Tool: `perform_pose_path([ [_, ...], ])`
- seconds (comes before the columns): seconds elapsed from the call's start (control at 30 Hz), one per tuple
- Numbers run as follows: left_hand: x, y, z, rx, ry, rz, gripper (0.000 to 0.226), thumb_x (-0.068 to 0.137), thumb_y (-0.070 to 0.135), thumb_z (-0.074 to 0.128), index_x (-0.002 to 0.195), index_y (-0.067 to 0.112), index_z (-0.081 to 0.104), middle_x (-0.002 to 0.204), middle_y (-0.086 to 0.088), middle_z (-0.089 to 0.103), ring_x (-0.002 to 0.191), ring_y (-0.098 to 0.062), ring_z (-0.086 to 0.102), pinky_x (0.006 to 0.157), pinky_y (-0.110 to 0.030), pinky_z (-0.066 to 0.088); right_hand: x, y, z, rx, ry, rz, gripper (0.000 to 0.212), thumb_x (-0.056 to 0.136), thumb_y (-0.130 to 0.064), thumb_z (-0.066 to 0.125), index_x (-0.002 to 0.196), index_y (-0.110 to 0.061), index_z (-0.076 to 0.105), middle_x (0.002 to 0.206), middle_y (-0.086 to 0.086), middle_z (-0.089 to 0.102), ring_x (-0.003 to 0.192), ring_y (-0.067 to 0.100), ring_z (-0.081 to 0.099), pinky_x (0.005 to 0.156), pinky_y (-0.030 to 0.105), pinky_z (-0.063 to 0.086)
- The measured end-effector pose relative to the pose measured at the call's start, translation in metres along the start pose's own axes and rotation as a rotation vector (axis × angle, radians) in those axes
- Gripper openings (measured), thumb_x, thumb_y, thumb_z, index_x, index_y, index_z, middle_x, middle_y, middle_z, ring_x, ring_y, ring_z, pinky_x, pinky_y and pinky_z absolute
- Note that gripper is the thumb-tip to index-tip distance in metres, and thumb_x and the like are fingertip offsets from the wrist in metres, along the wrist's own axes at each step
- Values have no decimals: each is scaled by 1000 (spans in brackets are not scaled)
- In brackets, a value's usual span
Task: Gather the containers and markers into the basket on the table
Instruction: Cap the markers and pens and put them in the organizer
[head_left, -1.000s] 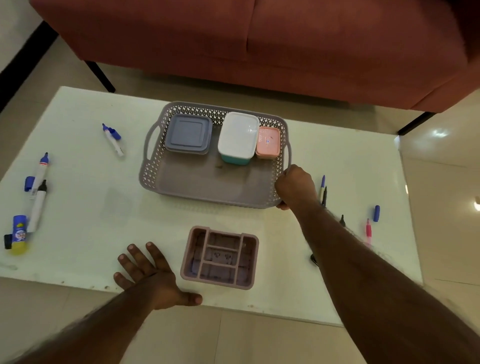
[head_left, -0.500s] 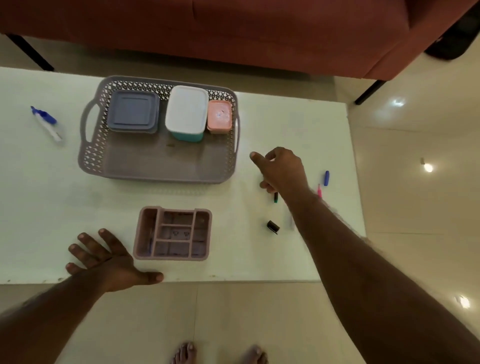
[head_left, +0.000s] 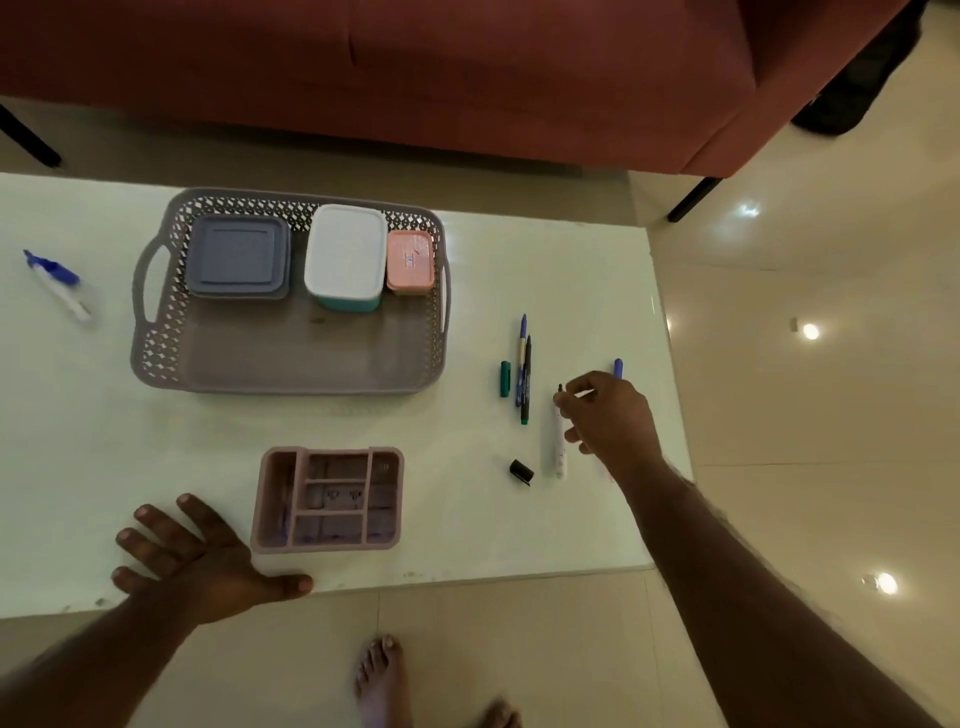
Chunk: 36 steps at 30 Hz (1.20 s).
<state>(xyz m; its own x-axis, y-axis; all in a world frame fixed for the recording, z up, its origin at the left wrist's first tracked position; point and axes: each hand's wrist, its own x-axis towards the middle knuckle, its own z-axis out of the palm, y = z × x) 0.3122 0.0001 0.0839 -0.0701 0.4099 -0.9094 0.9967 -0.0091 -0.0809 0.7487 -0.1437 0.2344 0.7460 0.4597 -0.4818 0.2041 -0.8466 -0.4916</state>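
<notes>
A grey perforated basket (head_left: 291, 383) sits on the white table and holds a grey-blue square container (head_left: 236, 257), a white-lidded teal container (head_left: 345, 257) and a small pink container (head_left: 410, 260). A pink compartment tray (head_left: 327, 499) lies in front of it. Right of the basket lie a blue pen (head_left: 521, 353), a dark pen (head_left: 527, 384), a green cap (head_left: 505, 379), a black cap (head_left: 521, 472) and an uncapped white marker (head_left: 559, 449). My right hand (head_left: 610, 421) pinches that marker near its tip. My left hand (head_left: 192, 556) rests flat on the table's near edge.
A blue-and-white marker (head_left: 57, 285) lies far left on the table. A blue cap (head_left: 617, 367) shows just behind my right hand. A red sofa (head_left: 467, 78) stands beyond the table. The table's right edge (head_left: 670, 395) runs close to my right hand. My bare feet (head_left: 382, 675) are below.
My right hand has left the basket's right side and moved right and nearer, onto the white marker. The view has swung right. My left hand has stayed flat on the table.
</notes>
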Motion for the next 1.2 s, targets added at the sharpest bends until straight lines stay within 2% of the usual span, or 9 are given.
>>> perform_pose_path([
  [0.07, -47, 19, -16, -61, -19, -12, 185, 15, 101, 56, 131, 2, -48, 132, -34, -55, 130, -53, -40, 111, -69, -5, 3, -8, 6, 1, -15, 11, 17, 89, -32, 64, 101, -21, 66, 80, -5, 74, 58, 11, 71, 65, 34, 63],
  [0.2, -29, 13, -9, -128, 100, -5, 188, 4, 103, 50, 129, 5, -51, 143, -33, -44, 141, -53, -25, 114, -67, 8, 10, -20, 16, 30, -5, 9, 13, 88, -32, 64, 96, -22, 66, 76, -5, 72, 58, 10, 71, 69, 38, 63],
  [0.33, 46, -22, 16, -7, 107, -10, 186, 8, 103, 53, 137, 13, -47, 156, -37, 5, 144, -52, 15, 113, -60, 24, 22, -32, 25, 7, -4, -38, 8, 86, -29, 64, 78, -28, 62, 68, -5, 71, 63, 14, 72, 71, 41, 63],
  [0.47, 89, -52, 27, 51, 178, 44, 172, 14, 105, 52, 155, 22, -4, 151, -26, 34, 135, -48, 37, 107, -56, 36, 39, -34, 26, 34, 22, -39, 16, 86, -16, 61, 72, -24, 61, 68, 1, 72, 67, 19, 73, 68, 43, 63],
  [0.63, -28, -2, -3, 84, 293, 38, 176, 22, 98, 63, 151, 5, -14, 153, -36, 2, 138, -54, 22, 108, -61, 32, 55, -25, 22, -11, 20, -62, 7, 89, -19, 62, 82, -19, 65, 75, 3, 72, 72, 20, 73, 70, 41, 63],
  [0.8, -108, 14, -40, -266, 706, 277, 110, 52, 76, 55, 131, 1, 46, 131, -36, 43, 117, -57, 45, 94, -66, 38, 69, -24, 22, -74, -54, -68, 11, 88, -19, 68, 93, -10, 66, 82, 7, 74, 74, 22, 74, 75, 39, 62],
  [0.9, -149, 29, -64, -449, 811, 451, 78, 69, 86, 48, 125, 32, 57, 125, 2, 60, 112, -17, 60, 95, -59, 45, 70, -25, 30, -165, -96, -104, 19, 85, -22, 72, 97, -8, 67, 90, 7, 73, 83, 24, 72, 81, 39, 61],
  [0.97, -185, 71, -80, -434, 885, 573, 57, 78, 81, 48, 121, 44, 58, 118, 18, 63, 107, -16, 63, 92, -52, 50, 68, -24, 34, -204, -105, -114, 21, 84, -22, 72, 99, -8, 67, 92, 6, 72, 86, 25, 72, 83, 39, 60],
  [1.2, -225, 259, -85, 23, 822, 1074, 37, 92, 48, 58, 122, 26, 61, 103, 6, 69, 87, -16, 64, 73, -31, 49, 62, -15, 40, -219, -106, -104, 24, 82, -26, 74, 98, -10, 65, 89, 4, 71, 82, 23, 71, 78, 35, 60],
])
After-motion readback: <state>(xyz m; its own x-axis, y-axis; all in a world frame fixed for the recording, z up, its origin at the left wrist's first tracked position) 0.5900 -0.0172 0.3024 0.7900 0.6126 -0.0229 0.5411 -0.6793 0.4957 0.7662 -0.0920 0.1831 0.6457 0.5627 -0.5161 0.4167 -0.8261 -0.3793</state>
